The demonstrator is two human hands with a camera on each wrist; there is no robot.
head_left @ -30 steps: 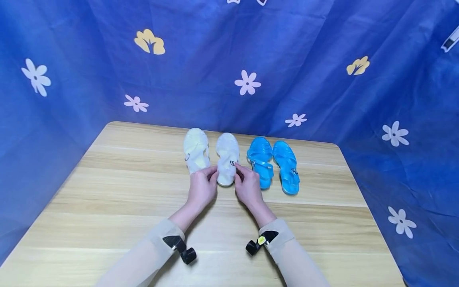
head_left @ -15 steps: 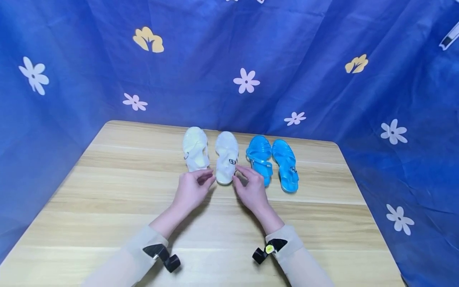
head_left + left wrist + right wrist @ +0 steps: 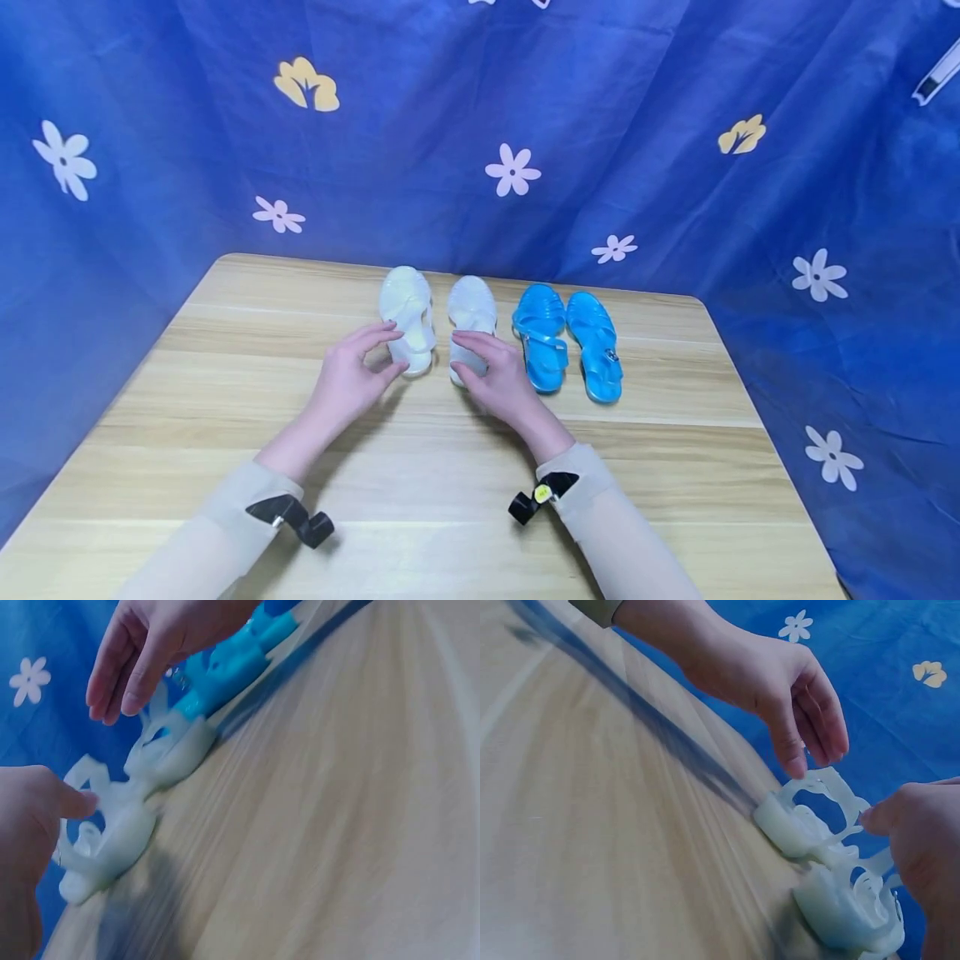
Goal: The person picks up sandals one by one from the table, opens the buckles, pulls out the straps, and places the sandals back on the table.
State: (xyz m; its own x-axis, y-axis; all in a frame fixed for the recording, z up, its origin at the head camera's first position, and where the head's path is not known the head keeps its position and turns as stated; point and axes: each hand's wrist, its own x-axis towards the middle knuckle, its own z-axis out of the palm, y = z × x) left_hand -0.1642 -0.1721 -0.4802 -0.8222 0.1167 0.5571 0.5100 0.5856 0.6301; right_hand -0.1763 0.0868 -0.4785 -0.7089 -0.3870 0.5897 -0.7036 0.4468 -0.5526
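Note:
Two white sandals lie side by side, toes toward the back: the left one [image 3: 406,300] and the right one [image 3: 472,300]. Thumb and fingers apart, the left hand [image 3: 347,382] is at the left sandal's heel strap; whether it touches cannot be told. Over the rear of the right sandal is the right hand [image 3: 501,380], its fingers spread from the thumb and gripping nothing. In the left wrist view the right hand [image 3: 169,641] hovers above a white sandal [image 3: 176,750]. The right wrist view shows the left hand [image 3: 757,682] just over a white strap.
To the right of the white pair lie two blue sandals, one [image 3: 542,312] beside the other [image 3: 591,321]. They all rest on a wooden table [image 3: 420,500]. A blue curtain [image 3: 420,192] with flower prints hangs behind and at both sides.
Both hands have let go of the right white sandal. The left hand has moved left to the left white sandal; the right hand has shifted slightly left, over the right one.

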